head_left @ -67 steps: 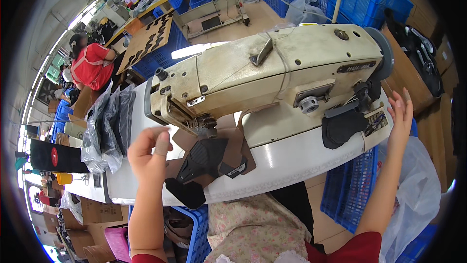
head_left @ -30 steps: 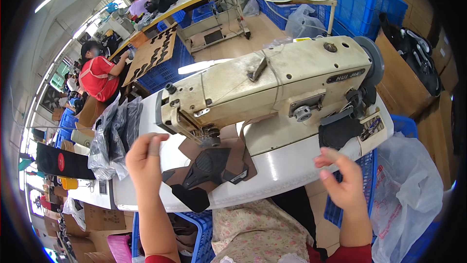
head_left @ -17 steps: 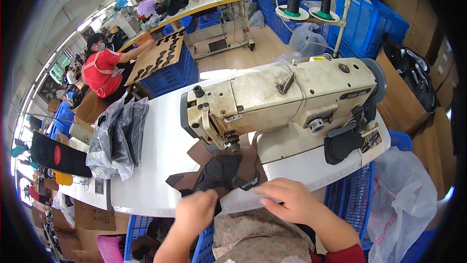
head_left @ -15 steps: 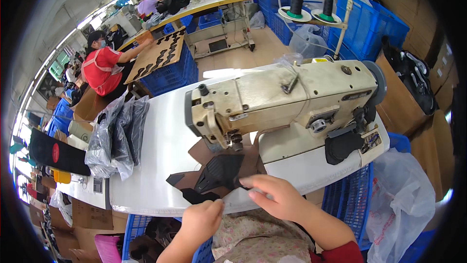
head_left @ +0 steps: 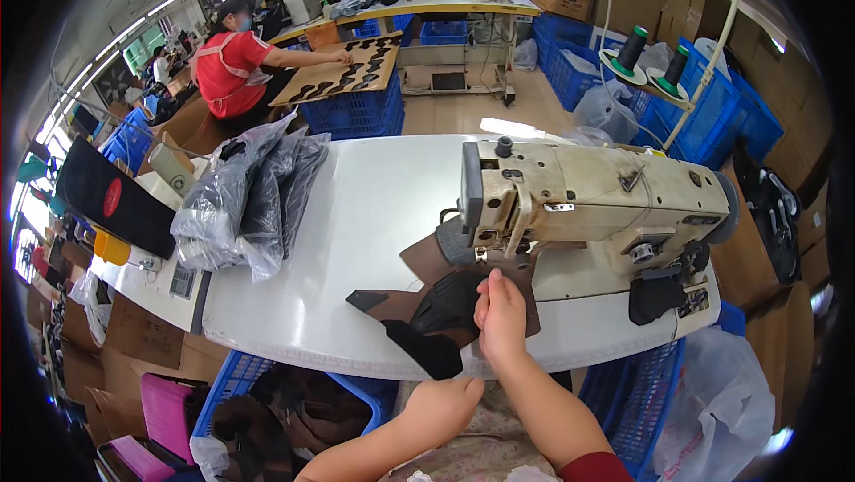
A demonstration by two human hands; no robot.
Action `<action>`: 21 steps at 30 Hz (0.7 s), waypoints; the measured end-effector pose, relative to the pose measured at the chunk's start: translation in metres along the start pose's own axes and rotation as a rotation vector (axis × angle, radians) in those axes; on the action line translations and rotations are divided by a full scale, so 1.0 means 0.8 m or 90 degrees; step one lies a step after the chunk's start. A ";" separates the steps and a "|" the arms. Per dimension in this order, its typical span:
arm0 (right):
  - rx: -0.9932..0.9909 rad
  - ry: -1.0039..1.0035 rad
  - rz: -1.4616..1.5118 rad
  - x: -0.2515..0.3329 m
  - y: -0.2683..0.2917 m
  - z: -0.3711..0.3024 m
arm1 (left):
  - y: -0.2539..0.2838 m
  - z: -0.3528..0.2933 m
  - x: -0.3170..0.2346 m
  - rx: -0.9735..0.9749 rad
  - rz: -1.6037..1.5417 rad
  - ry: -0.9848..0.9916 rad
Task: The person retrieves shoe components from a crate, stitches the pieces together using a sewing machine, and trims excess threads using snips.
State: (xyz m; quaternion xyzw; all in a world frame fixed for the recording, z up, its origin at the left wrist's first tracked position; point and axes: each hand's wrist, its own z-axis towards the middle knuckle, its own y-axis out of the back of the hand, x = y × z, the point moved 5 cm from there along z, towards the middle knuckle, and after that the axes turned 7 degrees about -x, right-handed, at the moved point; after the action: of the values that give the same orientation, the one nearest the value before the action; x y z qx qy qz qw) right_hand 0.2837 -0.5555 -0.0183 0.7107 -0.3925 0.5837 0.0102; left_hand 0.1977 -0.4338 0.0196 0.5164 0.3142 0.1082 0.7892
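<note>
A brown and black fabric piece (head_left: 450, 299) with several pointed flaps lies on the white table, its far part close to the needle and presser foot of a cream sewing machine (head_left: 597, 197). My right hand (head_left: 501, 317) is closed, resting over the right side of this piece just in front of the presser foot. Its curled fingers hide whatever they pinch. At the table's front edge, by the piece's black flap (head_left: 427, 353), my left hand (head_left: 443, 411) is closed too. What it holds, if anything, cannot be made out.
Plastic-wrapped dark goods (head_left: 254, 201) lie on the table's left. A blue crate (head_left: 385, 393) of brown and black pieces stands below, another blue crate (head_left: 628, 402) to the right. Thread cones (head_left: 631, 50) stand behind the machine. A person in red (head_left: 233, 72) works at the back left.
The view has shifted, with the machine now farther right. My right hand has moved toward the presser foot and turned upward, while my left hand stays low by the table edge.
</note>
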 end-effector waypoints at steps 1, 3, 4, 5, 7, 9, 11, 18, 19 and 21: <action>-0.016 -0.003 0.016 0.002 -0.007 0.006 | 0.006 0.004 0.001 -0.024 -0.002 0.023; -0.027 -0.004 0.030 0.002 -0.018 0.019 | 0.015 0.009 0.000 -0.048 -0.005 0.042; -0.042 -0.010 0.048 0.004 -0.021 0.027 | 0.017 0.011 0.001 -0.050 0.003 0.074; -0.055 -0.017 0.065 0.004 -0.023 0.030 | 0.018 0.011 0.003 -0.052 0.012 0.106; -0.036 -0.014 0.024 0.003 -0.025 0.028 | 0.017 0.010 0.000 -0.046 0.010 0.110; -0.019 -0.009 -0.018 0.006 -0.021 0.023 | 0.016 0.008 -0.003 -0.040 0.007 0.110; 0.068 -0.042 -0.058 0.008 -0.018 0.009 | 0.009 0.000 -0.009 0.026 -0.027 0.059; 0.097 -0.089 -0.139 0.026 0.023 -0.007 | -0.009 -0.002 -0.032 0.098 -0.043 -0.025; 0.096 -0.091 -0.140 0.027 0.023 0.004 | -0.001 0.008 -0.034 0.080 -0.009 -0.009; 0.101 -0.084 -0.223 0.027 0.021 0.026 | 0.004 0.026 -0.036 0.063 0.026 0.011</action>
State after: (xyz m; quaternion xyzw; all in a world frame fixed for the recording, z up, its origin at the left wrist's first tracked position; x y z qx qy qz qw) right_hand 0.2917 -0.5891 -0.0142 0.8037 -0.2150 0.5541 0.0298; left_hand 0.1881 -0.4622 0.0390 0.5599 0.3153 0.1129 0.7578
